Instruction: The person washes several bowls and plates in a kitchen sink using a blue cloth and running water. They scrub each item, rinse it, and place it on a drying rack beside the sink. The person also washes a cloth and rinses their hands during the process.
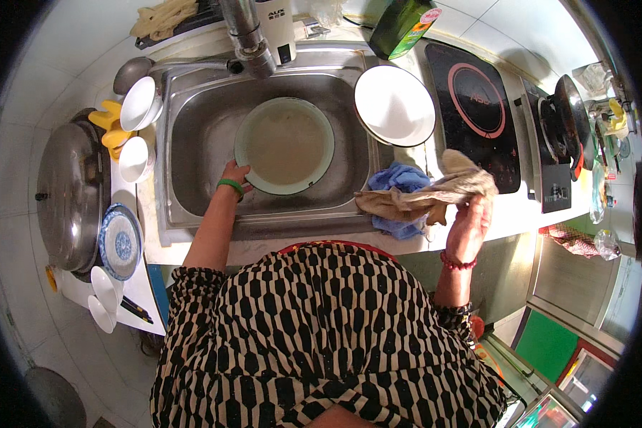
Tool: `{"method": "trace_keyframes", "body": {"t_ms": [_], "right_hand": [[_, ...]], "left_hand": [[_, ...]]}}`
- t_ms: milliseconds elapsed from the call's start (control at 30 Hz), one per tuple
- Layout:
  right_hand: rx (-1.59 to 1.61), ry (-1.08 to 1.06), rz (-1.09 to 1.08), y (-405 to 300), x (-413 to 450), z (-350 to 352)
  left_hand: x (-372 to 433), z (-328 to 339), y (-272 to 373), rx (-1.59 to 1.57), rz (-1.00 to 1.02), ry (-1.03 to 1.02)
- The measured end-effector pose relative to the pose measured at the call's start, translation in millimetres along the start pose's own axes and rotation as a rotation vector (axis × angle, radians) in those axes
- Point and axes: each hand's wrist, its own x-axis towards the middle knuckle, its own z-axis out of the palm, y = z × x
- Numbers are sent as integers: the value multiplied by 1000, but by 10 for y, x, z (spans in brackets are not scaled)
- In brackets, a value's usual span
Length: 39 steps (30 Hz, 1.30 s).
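Observation:
My left hand (237,177) grips the left rim of a pale green enamel basin (329,160) that holds cloudy water and sits in the stainless steel sink (198,144). In my right hand (473,222) is a bunched beige-brown cloth (428,195), lifted over the counter to the right of the sink. Part of a crumpled blue cloth (401,179) lies beneath it. A white enamel basin with a dark rim (396,104) rests at the sink's right edge, and nothing shows inside it. The faucet (254,53) hangs over the back of the sink.
White bowls (139,104), a blue-patterned plate (122,241) and a large lidded metal pan (72,195) stand at the left. At the right are a black induction cooktop (476,101) and a stove with a wok (570,123). A green bottle (401,29) stands behind the white basin.

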Motion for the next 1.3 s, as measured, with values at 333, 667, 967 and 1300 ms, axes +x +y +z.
{"method": "trace_keyframes", "body": {"t_ms": [333, 667, 967, 1300], "right_hand": [[-317, 18, -16, 218, -2, 70], [-982, -377, 34, 614, -106, 127], [-972, -411, 61, 675, -103, 141], [-970, -447, -2, 744, -62, 59]], "left_hand": [[6, 20, -9, -14, -22, -13], [56, 77, -59, -104, -114, -61], [154, 178, -136, -10, -26, -172], [72, 172, -108, -146, 170, -113]]}}
